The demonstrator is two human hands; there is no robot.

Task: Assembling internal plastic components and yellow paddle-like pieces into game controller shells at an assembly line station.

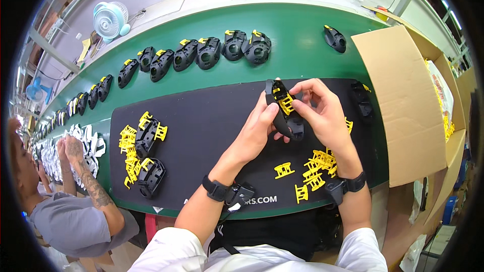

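Over the black mat, my left hand (pixel 256 130) grips a black mouse-shaped plastic shell (pixel 280 121), tilted with its hollow inside showing. My right hand (pixel 326 116) pinches a small yellow plastic frame (pixel 286 105) against the inside of that shell; whether it is seated there I cannot tell. Loose yellow frames (pixel 313 172) lie in a pile by my right wrist, and one yellow frame (pixel 284 170) rests apart. At the mat's left, more yellow frames (pixel 130 158) lie beside two black shells (pixel 151 179).
Several black shells with yellow parts (pixel 206 53) line the green table's (pixel 297 22) far side. One shell (pixel 335 39) stands apart; another (pixel 361 100) sits near the mat's right edge. An open cardboard box (pixel 403 106) stands right. A co-worker (pixel 75 216) handles white pieces at left.
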